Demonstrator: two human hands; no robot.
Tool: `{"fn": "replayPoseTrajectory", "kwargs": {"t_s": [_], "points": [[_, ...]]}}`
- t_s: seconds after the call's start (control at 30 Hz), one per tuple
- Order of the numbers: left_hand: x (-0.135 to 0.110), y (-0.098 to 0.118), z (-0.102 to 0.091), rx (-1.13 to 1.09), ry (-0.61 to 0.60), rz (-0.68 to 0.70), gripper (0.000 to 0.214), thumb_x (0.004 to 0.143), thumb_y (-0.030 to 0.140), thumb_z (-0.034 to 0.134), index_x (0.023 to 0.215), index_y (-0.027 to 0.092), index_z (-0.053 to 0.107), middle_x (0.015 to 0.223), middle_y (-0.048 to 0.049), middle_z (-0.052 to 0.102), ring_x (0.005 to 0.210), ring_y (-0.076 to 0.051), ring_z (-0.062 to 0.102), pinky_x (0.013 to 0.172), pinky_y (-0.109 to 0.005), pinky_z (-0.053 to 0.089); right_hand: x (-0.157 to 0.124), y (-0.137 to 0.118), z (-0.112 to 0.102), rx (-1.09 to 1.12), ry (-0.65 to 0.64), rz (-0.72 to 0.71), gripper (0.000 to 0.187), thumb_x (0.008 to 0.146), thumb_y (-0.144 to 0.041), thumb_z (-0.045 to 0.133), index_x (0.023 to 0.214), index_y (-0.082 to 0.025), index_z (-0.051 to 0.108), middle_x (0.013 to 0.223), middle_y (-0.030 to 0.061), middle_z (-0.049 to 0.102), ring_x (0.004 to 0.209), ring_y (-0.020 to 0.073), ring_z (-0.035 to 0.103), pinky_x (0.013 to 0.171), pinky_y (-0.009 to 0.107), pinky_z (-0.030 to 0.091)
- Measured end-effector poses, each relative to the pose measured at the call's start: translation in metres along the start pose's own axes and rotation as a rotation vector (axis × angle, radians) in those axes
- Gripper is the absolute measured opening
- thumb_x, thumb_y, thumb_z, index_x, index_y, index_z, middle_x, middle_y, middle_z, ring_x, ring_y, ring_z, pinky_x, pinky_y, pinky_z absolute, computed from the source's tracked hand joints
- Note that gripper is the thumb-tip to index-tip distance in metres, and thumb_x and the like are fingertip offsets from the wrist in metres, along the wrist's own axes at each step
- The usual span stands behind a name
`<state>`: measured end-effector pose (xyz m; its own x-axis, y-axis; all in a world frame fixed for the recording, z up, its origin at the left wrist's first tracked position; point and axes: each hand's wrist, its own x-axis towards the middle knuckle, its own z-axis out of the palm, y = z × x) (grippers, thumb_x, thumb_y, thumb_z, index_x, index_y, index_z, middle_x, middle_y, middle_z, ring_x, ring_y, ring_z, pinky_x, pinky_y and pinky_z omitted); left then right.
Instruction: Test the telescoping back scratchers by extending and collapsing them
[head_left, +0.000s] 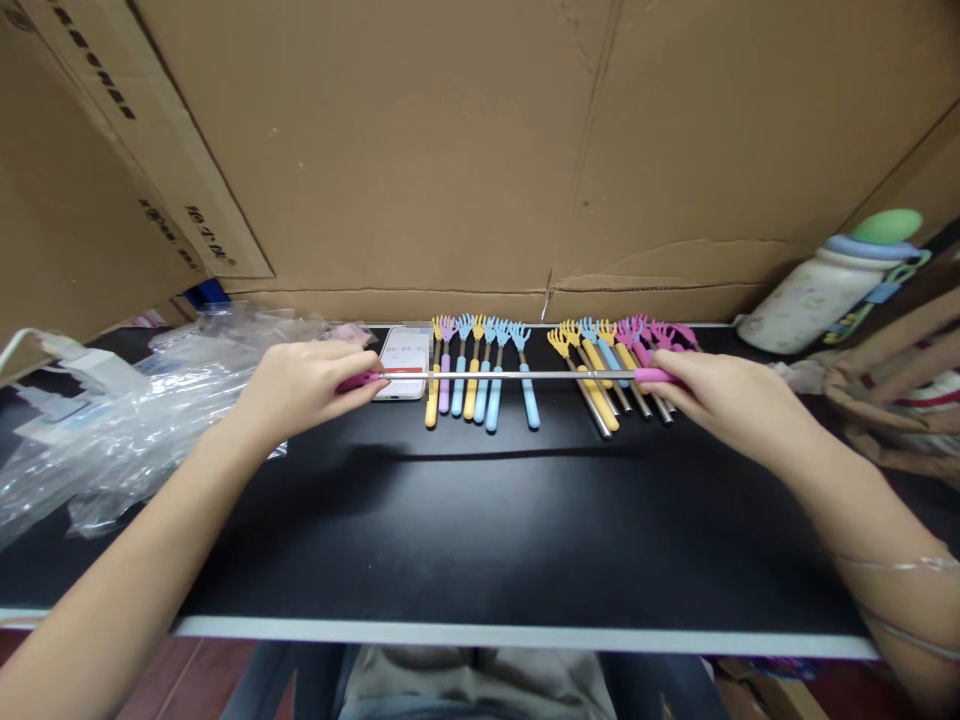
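Observation:
A pink back scratcher (510, 375) with a long, extended metal rod is held level above the black table. My left hand (311, 385) is closed on its pink claw end, and my right hand (712, 395) is closed round the pink handle. Behind the rod lies a row of back scratchers (493, 405) in blue, yellow and purple, claws toward the back. To the right is a looser pile of yellow, blue and pink back scratchers (600, 400), some with bare metal ends toward me. My fingers partly cover the claw and the handle.
A phone (405, 350) showing a timer lies just beyond my left hand. Clear plastic bags (172, 400) and a white charger (97, 365) are on the left. A white bottle (817, 295) leans at the back right, near a tan bag (885, 400). Cardboard (450, 150) walls the back.

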<state>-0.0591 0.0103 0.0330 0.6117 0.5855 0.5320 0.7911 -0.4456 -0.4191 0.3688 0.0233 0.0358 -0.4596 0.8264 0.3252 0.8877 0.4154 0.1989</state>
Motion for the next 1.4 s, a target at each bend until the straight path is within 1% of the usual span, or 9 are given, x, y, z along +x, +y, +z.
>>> {"fn": "replayPoseTrajectory", "kwargs": {"t_s": [0.17, 0.3, 0.47, 0.57, 0.73, 0.9, 1.1, 1.3, 1.4], "points": [[-0.001, -0.005, 0.001, 0.056, 0.103, 0.026, 0.023, 0.086, 0.036, 0.051, 0.070, 0.020, 0.058, 0.071, 0.0016, 0.067, 0.065, -0.013, 0.062, 0.050, -0.023, 0.033, 0.002, -0.007, 0.014, 0.017, 0.060, -0.067, 0.041, 0.092, -0.051, 0.028, 0.074, -0.020, 0.048, 0.065, 0.0009, 0.058, 0.056, 0.0120, 0.053, 0.049, 0.021, 0.026], [0.000, -0.004, 0.001, 0.095, 0.161, 0.032, 0.025, 0.084, 0.038, 0.053, 0.067, 0.020, 0.057, 0.065, 0.0025, 0.065, 0.061, -0.013, 0.060, 0.048, -0.023, 0.032, 0.003, -0.006, 0.017, -0.010, 0.117, -0.084, 0.040, 0.091, -0.050, 0.030, 0.073, -0.020, 0.048, 0.062, 0.0003, 0.057, 0.054, 0.0116, 0.051, 0.048, 0.022, 0.026], [-0.001, -0.001, 0.005, 0.104, 0.180, 0.000, 0.028, 0.083, 0.040, 0.054, 0.063, 0.020, 0.054, 0.059, 0.0036, 0.062, 0.057, -0.011, 0.058, 0.047, -0.023, 0.030, 0.002, -0.002, 0.015, -0.048, 0.172, -0.080, 0.039, 0.091, -0.050, 0.032, 0.072, -0.020, 0.048, 0.063, 0.0007, 0.057, 0.056, 0.0118, 0.050, 0.048, 0.022, 0.025], [-0.001, 0.004, 0.006, 0.081, 0.183, -0.001, 0.028, 0.083, 0.040, 0.053, 0.063, 0.021, 0.055, 0.058, 0.0040, 0.062, 0.056, -0.011, 0.058, 0.048, -0.023, 0.032, 0.001, -0.007, 0.014, -0.061, 0.221, -0.091, 0.040, 0.091, -0.049, 0.031, 0.072, -0.019, 0.050, 0.067, 0.0012, 0.058, 0.060, 0.0121, 0.052, 0.050, 0.022, 0.027], [0.002, 0.023, 0.005, -0.004, 0.150, 0.049, 0.027, 0.085, 0.037, 0.051, 0.063, 0.021, 0.056, 0.056, 0.0035, 0.061, 0.054, -0.011, 0.056, 0.050, -0.023, 0.033, -0.001, -0.030, 0.014, -0.039, 0.244, -0.144, 0.041, 0.092, -0.046, 0.032, 0.069, -0.018, 0.052, 0.064, 0.0004, 0.058, 0.059, 0.0103, 0.053, 0.048, 0.021, 0.026], [0.009, 0.045, 0.008, -0.081, 0.172, 0.072, 0.027, 0.083, 0.035, 0.051, 0.061, 0.020, 0.055, 0.055, 0.0037, 0.060, 0.052, -0.010, 0.054, 0.049, -0.022, 0.032, -0.004, -0.050, 0.016, -0.027, 0.252, -0.190, 0.042, 0.093, -0.046, 0.033, 0.071, -0.018, 0.055, 0.064, 0.0006, 0.060, 0.058, 0.0096, 0.055, 0.047, 0.021, 0.025], [0.017, 0.065, 0.010, -0.165, 0.195, 0.081, 0.027, 0.085, 0.033, 0.048, 0.063, 0.020, 0.056, 0.055, 0.0045, 0.060, 0.050, -0.009, 0.052, 0.046, -0.022, 0.029, -0.007, -0.070, 0.015, -0.070, 0.326, -0.223, 0.035, 0.092, -0.040, 0.038, 0.072, -0.018, 0.056, 0.064, -0.0003, 0.060, 0.057, 0.0089, 0.054, 0.047, 0.021, 0.023], [0.022, 0.096, 0.009, -0.296, 0.161, 0.122, 0.029, 0.089, 0.037, 0.045, 0.069, 0.019, 0.056, 0.057, 0.0042, 0.059, 0.053, -0.009, 0.054, 0.048, -0.023, 0.029, -0.008, -0.099, 0.020, -0.016, 0.275, -0.312, 0.032, 0.094, -0.037, 0.036, 0.077, -0.018, 0.057, 0.063, 0.0001, 0.060, 0.056, 0.0094, 0.054, 0.048, 0.022, 0.024], [0.022, 0.104, 0.008, -0.320, 0.140, 0.116, 0.028, 0.090, 0.036, 0.045, 0.068, 0.019, 0.054, 0.056, 0.0041, 0.058, 0.052, -0.010, 0.054, 0.049, -0.024, 0.030, -0.009, -0.107, 0.023, 0.003, 0.256, -0.323, 0.031, 0.094, -0.035, 0.036, 0.080, -0.019, 0.058, 0.062, -0.0001, 0.060, 0.054, 0.0092, 0.053, 0.047, 0.023, 0.022]]}}
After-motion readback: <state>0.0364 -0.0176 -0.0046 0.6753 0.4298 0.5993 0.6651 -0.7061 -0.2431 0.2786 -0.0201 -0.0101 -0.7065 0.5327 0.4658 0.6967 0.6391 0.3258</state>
